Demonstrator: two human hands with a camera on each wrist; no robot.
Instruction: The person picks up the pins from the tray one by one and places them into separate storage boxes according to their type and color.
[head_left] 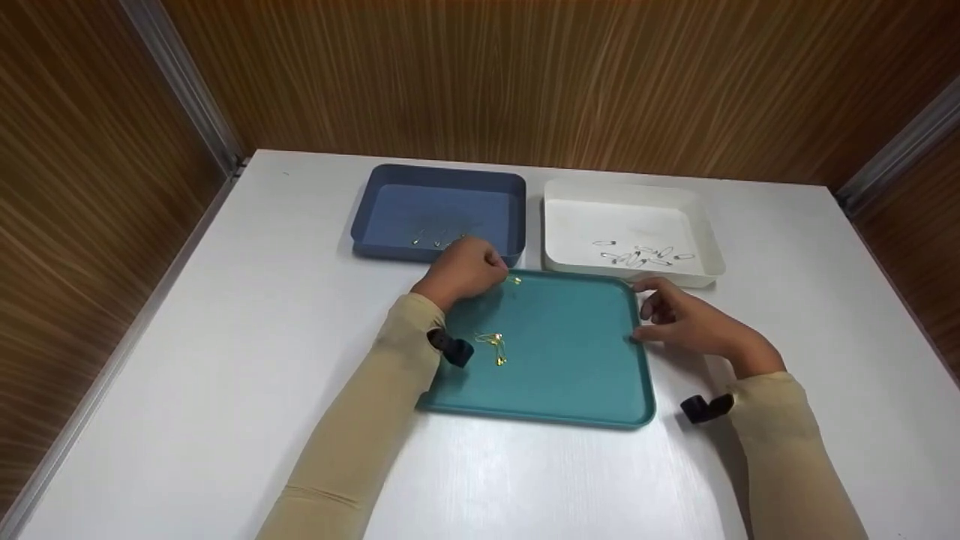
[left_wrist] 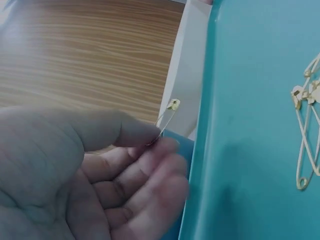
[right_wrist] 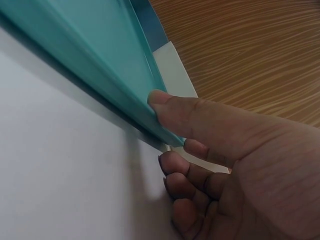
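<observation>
My left hand (head_left: 463, 271) pinches a gold safety pin (left_wrist: 168, 116) at the teal tray's (head_left: 570, 375) upper edge, mid-frame. My right hand (head_left: 694, 324) grips that tray's right rim, thumb on top, fingers curled beneath.

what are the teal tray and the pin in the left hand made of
Teal tray: looks like moulded plastic, matte with a soft sheen, one even colour and rounded rim. Gold safety pin, pinched by the left hand: thin bent wire, probably brass-coloured metal.

Two bins (head_left: 442, 180) side by side, tray (head_left: 570, 390) before them, pins (head_left: 493, 346) on tray
</observation>
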